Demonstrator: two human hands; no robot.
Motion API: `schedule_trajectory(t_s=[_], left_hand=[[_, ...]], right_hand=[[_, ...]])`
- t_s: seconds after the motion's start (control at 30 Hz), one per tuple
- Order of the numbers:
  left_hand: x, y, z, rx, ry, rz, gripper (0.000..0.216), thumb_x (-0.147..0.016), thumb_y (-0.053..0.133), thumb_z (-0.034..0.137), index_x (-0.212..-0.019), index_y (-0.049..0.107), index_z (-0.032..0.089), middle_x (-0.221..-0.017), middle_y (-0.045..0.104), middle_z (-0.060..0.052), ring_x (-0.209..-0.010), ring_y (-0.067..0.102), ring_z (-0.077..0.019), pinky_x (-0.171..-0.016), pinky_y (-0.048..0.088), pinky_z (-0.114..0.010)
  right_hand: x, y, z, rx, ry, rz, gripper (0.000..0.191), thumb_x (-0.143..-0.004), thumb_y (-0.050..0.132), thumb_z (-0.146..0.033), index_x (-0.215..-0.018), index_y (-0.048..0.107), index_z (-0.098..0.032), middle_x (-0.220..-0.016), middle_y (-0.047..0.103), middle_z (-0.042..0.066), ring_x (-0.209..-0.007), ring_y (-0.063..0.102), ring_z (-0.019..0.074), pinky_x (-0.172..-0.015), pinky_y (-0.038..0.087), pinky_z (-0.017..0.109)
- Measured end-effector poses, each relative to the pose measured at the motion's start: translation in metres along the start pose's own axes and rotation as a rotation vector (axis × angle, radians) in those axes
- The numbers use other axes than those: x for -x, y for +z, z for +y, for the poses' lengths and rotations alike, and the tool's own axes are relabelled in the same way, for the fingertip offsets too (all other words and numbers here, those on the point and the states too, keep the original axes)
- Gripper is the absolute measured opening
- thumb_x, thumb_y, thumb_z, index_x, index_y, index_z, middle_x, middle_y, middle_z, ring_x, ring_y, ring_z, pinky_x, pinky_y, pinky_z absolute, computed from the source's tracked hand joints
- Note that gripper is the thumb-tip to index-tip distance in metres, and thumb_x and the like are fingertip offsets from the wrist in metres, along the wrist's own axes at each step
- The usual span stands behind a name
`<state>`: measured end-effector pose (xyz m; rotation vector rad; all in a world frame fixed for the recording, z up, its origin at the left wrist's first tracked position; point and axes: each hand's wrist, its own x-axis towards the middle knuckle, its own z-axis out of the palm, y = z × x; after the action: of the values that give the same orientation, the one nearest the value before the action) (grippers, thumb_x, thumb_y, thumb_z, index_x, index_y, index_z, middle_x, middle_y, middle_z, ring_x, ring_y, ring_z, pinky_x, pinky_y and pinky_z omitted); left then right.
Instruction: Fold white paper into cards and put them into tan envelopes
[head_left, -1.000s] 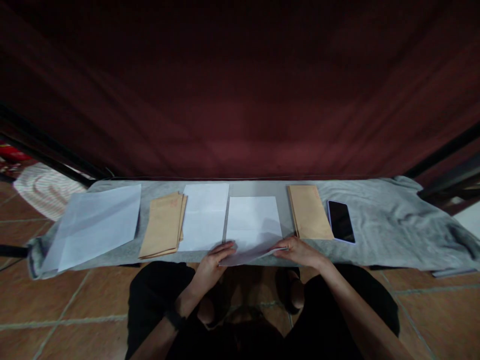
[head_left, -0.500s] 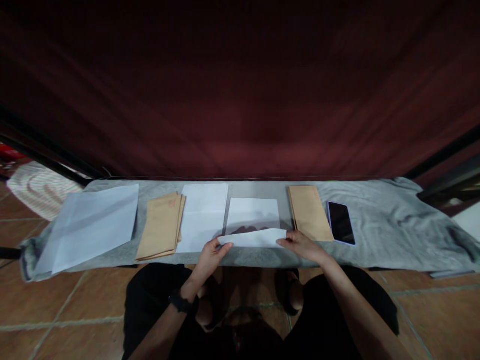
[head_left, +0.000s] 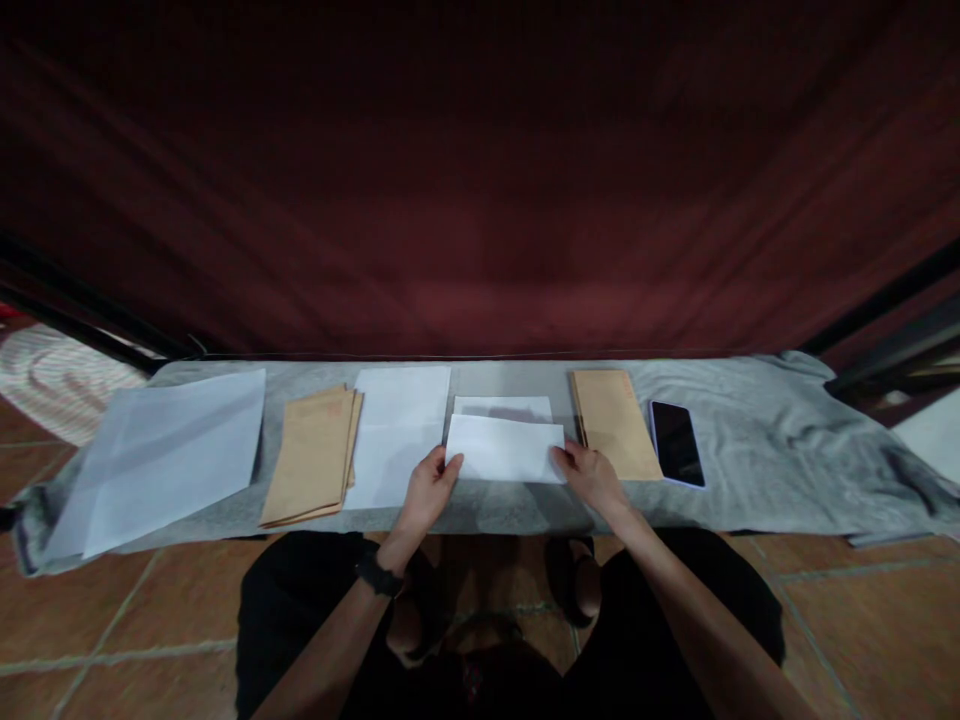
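A folded sheet of white paper [head_left: 504, 450] is stretched between my two hands over the grey cloth. My left hand [head_left: 433, 483] pinches its left edge, thumb on top. At the right edge, my right hand [head_left: 590, 472] grips it, with some fingers hidden beneath. Behind the held paper, part of another white sheet [head_left: 536, 408] shows; the rest is covered. Close to my left hand lies a creased white sheet [head_left: 401, 430]. Brown envelopes [head_left: 616, 420] are stacked just beyond my right hand.
More brown envelopes [head_left: 309, 455] lie left of the creased sheet. Larger white sheets [head_left: 180, 455] cover the bench's left end. A phone [head_left: 676, 442] rests on the grey cloth [head_left: 787, 450] at right. A dark red panel [head_left: 480, 250] rises behind the bench.
The held paper has tipped from a narrow strip to a wider face and now covers more of the sheet behind. Both hands keep hold of it. The view has shifted slightly.
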<state>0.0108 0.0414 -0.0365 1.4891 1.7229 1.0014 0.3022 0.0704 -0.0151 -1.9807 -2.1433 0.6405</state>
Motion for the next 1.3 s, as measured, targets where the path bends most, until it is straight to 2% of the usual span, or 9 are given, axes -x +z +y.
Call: schedule_trajectory(t_s=[0.17, 0.4, 0.6, 0.8, 1.07, 1.2, 1.3], left_hand=[[-0.004, 0.001, 0.011, -0.148, -0.064, 0.059, 0.033, -0.085, 0.050, 0.049, -0.065, 0.041, 0.024, -0.056, 0.038, 0.007, -0.055, 0.041, -0.0128, -0.055, 0.031, -0.025], [-0.026, 0.000, 0.019, -0.356, -0.175, 0.020, 0.031, -0.088, 0.050, 0.042, -0.064, 0.049, 0.023, -0.055, 0.050, 0.004, -0.056, 0.051, -0.0142, -0.055, 0.034, -0.025], [-0.041, 0.001, 0.022, -0.447, -0.215, -0.015, 0.027, -0.091, 0.053, 0.040, -0.074, 0.062, 0.020, -0.065, 0.064, -0.001, -0.065, 0.061, -0.0169, -0.059, 0.038, -0.025], [-0.053, 0.009, 0.024, -0.538, -0.276, -0.017, 0.027, -0.094, 0.053, 0.042, -0.090, 0.067, 0.019, -0.082, 0.073, -0.007, -0.081, 0.069, -0.0217, -0.065, 0.043, -0.026], [-0.059, 0.016, 0.029, -0.608, -0.317, -0.006, 0.030, -0.097, 0.049, 0.042, -0.103, 0.068, 0.019, -0.097, 0.076, -0.012, -0.094, 0.072, -0.0267, -0.072, 0.047, -0.030], [-0.060, 0.017, 0.033, -0.642, -0.338, -0.008, 0.030, -0.096, 0.050, 0.042, -0.106, 0.068, 0.020, -0.100, 0.076, -0.013, -0.097, 0.071, -0.0286, -0.073, 0.048, -0.032], [-0.061, 0.018, 0.037, -0.669, -0.351, -0.010, 0.030, -0.096, 0.050, 0.042, -0.107, 0.068, 0.021, -0.099, 0.076, -0.013, -0.097, 0.071, -0.0293, -0.073, 0.049, -0.033]], right_hand=[[-0.003, -0.002, -0.011, 0.110, 0.044, 0.027, 0.039, -0.104, 0.038, -0.042, -0.103, 0.070, -0.020, -0.093, 0.077, 0.011, -0.088, 0.073, 0.0214, -0.071, 0.046, 0.026], [-0.024, 0.005, -0.021, 0.172, 0.113, 0.053, 0.040, -0.105, 0.039, -0.042, -0.107, 0.071, -0.018, -0.092, 0.077, 0.014, -0.091, 0.074, 0.0250, -0.078, 0.051, 0.031], [-0.037, 0.011, -0.020, 0.173, 0.134, 0.085, 0.042, -0.104, 0.040, -0.041, -0.105, 0.073, -0.016, -0.095, 0.077, 0.016, -0.092, 0.074, 0.0258, -0.082, 0.052, 0.033], [-0.046, 0.016, -0.020, 0.187, 0.168, 0.100, 0.044, -0.104, 0.038, -0.041, -0.107, 0.073, -0.014, -0.095, 0.077, 0.018, -0.092, 0.074, 0.0270, -0.081, 0.053, 0.035], [-0.052, 0.018, -0.019, 0.163, 0.176, 0.139, 0.039, -0.104, 0.039, -0.041, -0.114, 0.064, -0.013, -0.094, 0.076, 0.017, -0.089, 0.074, 0.0271, -0.078, 0.052, 0.034], [-0.047, 0.020, -0.019, 0.186, 0.154, 0.132, 0.041, -0.103, 0.038, -0.040, -0.125, 0.058, -0.011, -0.093, 0.075, 0.017, -0.088, 0.073, 0.0282, -0.078, 0.051, 0.036], [-0.040, 0.018, -0.024, 0.220, 0.118, 0.147, 0.044, -0.104, 0.033, -0.034, -0.135, 0.051, -0.009, -0.103, 0.072, 0.021, -0.093, 0.071, 0.0295, -0.082, 0.051, 0.040]])
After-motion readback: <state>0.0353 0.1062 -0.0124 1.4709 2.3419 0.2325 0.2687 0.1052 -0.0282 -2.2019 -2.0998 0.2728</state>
